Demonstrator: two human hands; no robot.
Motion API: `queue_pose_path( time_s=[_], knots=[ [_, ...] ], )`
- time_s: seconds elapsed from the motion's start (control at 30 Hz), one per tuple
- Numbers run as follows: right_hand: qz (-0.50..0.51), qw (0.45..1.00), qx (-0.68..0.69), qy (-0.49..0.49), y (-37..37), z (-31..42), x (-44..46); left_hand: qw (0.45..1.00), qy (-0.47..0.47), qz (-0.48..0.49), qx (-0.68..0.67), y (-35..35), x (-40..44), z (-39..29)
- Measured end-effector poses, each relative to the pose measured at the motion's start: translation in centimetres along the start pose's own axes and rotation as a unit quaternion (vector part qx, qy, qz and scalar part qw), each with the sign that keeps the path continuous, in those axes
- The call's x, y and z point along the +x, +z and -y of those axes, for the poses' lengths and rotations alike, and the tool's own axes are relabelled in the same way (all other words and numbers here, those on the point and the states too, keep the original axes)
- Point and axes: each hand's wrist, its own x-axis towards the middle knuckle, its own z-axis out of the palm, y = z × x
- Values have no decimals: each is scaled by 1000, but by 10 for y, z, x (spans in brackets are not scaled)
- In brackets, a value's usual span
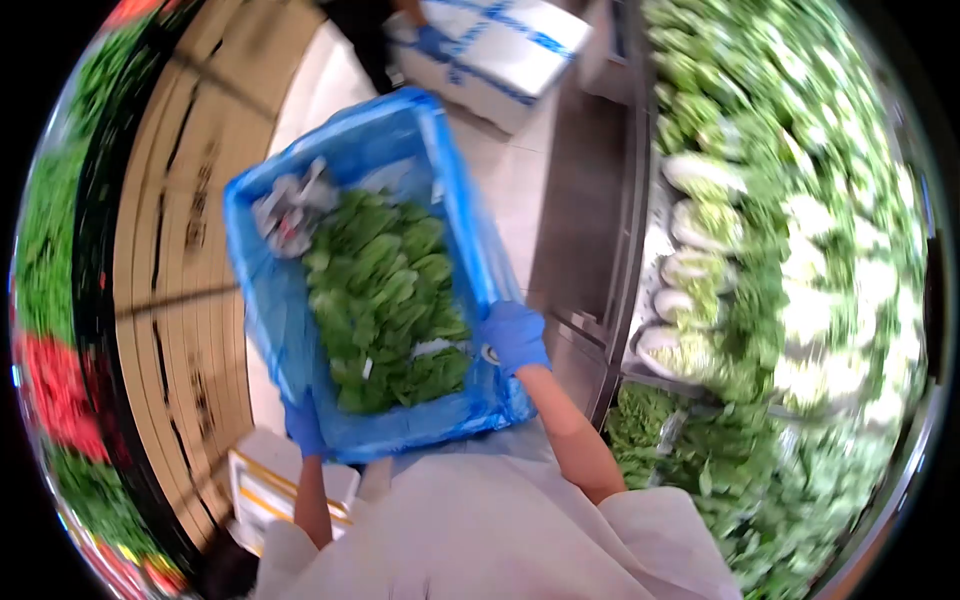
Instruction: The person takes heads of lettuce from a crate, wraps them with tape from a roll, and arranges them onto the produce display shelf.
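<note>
A blue plastic crate point(345, 440) lined with blue film is held in front of my body, tilted slightly. Leafy greens point(385, 300) fill its middle, and a crumpled grey plastic bag point(295, 208) lies in its upper left part. My right hand point(515, 338), in a blue glove, is closed on the crate's right side. On the lower left side my left hand point(304, 425), also gloved in blue, grips the crate; its fingers are partly hidden by the wall.
Vegetable shelves with napa cabbages point(705, 225) and leafy greens point(735, 470) run along the right. Stacked cardboard point(190, 250) stands left. A white box point(290, 480) sits lower left. Ahead, a person's gloved hand point(432, 42) touches a taped white box point(510, 45).
</note>
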Motion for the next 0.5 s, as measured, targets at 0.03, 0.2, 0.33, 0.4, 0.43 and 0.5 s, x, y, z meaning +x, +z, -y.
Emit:
queue_pose_path(
  time_s=[0.03, 0.2, 0.33, 0.4, 0.43, 0.5],
  knots=[
    [25, 1000, -1, -12, 7, -6, 6, 998, 40, -27, -44, 7, 0, 10],
    [153, 982, -53, 99, -8, 7, 10, 1000, -7, -7, 0, 8, 2, 13],
    [162, 984, 70, 30, 25, -19, 22, 992, -34, -34, -118, 7, -2, 24],
    [174, 967, 182, 31, 38, -30, 23, 991, -83, -2, -108, -1, -5, 26],
    [180, 934, 302, 64, 43, -36, 24, 994, -38, -31, -101, 4, -7, 32],
    [191, 935, 289, 72, 40, -41, 42, 997, -8, -27, -76, -1, -6, 23]
  ],
)
